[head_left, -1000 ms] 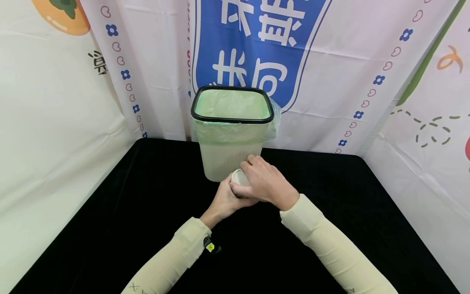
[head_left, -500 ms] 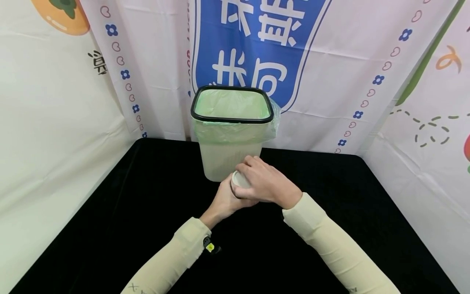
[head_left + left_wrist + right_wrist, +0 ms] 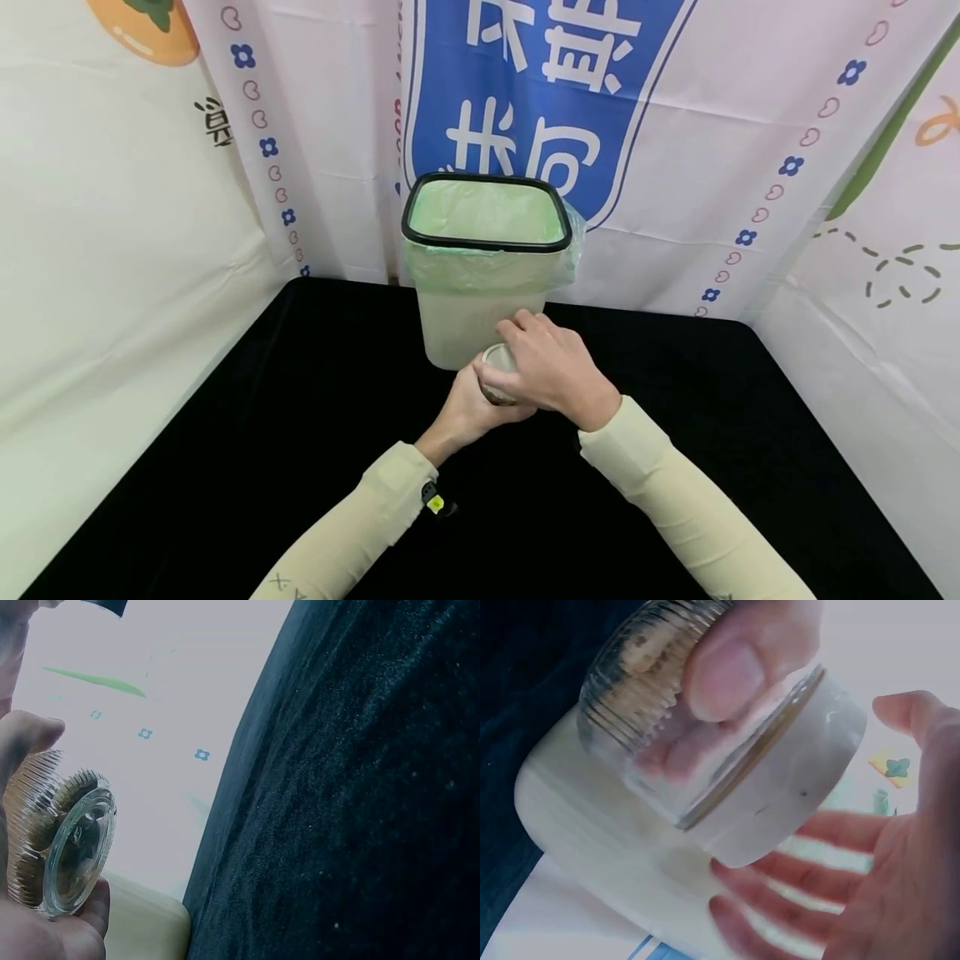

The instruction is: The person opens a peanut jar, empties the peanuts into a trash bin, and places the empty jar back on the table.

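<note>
1. Jar [image 3: 619,712]: clear, with fine ribbed lines; contents [image 3: 641,671], tan to brown.
2. Lid [image 3: 780,787]: white.
3. Bin [image 3: 453,325]: off-white; rim [image 3: 487,245], black; liner [image 3: 480,271], translucent pale green.
4. Table cover [image 3: 300,400]: black.
5. Far curtain [image 3: 330,125]: white; panel [image 3: 435,75], blue with white lettering [image 3: 577,62]; left and right borders, blue flowers [image 3: 243,56] and pinkish-red heart outlines [image 3: 251,90].
6. Sleeves [image 3: 675,492]: cream.

On my head feed, large white Chinese characters stand on the blue panel [image 3: 517,93]; some run off the top edge or are cut by the bin [image 3: 472,321], and I can't read them with certainty. Red letters [image 3: 398,108] run vertically beside it; I make out roughly "OOD". The left curtain [image 3: 112,208] bears a partial black character; the left sleeve [image 3: 330,537] has marks like "X" and "A".
</note>
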Demonstrator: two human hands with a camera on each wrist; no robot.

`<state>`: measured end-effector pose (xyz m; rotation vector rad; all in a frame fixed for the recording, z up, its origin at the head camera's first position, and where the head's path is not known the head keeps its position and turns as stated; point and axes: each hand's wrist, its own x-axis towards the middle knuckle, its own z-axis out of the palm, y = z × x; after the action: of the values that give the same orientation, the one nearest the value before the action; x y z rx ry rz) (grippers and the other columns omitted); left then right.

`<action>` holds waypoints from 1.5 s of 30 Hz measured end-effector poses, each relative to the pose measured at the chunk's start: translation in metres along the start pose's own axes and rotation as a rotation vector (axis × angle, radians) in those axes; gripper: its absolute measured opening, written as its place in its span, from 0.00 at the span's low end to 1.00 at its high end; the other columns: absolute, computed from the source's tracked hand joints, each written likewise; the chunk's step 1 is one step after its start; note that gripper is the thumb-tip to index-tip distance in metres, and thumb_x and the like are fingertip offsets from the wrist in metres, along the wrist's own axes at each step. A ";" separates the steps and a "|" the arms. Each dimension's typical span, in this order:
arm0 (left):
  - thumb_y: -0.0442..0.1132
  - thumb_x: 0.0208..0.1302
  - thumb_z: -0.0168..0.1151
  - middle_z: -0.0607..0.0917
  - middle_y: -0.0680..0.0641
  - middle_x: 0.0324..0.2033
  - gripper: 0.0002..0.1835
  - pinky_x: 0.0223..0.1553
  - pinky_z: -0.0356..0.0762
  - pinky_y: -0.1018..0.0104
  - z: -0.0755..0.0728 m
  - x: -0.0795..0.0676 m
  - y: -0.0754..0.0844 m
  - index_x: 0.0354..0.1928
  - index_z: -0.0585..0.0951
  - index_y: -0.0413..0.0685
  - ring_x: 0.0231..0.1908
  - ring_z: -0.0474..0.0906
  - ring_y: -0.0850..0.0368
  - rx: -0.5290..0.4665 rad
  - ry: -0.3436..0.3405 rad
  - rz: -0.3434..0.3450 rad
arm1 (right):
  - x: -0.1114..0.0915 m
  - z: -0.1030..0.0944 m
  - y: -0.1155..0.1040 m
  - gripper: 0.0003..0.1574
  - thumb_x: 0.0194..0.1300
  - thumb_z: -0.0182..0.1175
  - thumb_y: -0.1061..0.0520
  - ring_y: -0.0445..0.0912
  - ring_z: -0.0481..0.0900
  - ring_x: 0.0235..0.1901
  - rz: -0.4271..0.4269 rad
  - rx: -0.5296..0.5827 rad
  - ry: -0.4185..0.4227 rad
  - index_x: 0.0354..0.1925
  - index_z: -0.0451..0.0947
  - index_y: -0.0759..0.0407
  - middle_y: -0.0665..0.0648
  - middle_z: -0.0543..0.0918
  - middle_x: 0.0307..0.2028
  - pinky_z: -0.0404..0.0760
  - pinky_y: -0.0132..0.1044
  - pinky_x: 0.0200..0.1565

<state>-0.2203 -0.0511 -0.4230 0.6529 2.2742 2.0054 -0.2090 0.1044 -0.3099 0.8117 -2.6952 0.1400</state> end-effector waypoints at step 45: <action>0.35 0.58 0.80 0.78 0.44 0.68 0.46 0.63 0.82 0.50 -0.003 -0.001 0.000 0.77 0.67 0.52 0.63 0.79 0.46 -0.049 0.014 0.016 | -0.001 0.002 0.004 0.30 0.69 0.62 0.35 0.52 0.78 0.45 -0.074 0.118 -0.066 0.53 0.84 0.56 0.57 0.81 0.47 0.85 0.48 0.47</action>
<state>-0.2207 -0.0541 -0.4224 0.6573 2.2272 2.0715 -0.2109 0.1080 -0.3124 0.9659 -2.7353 0.2612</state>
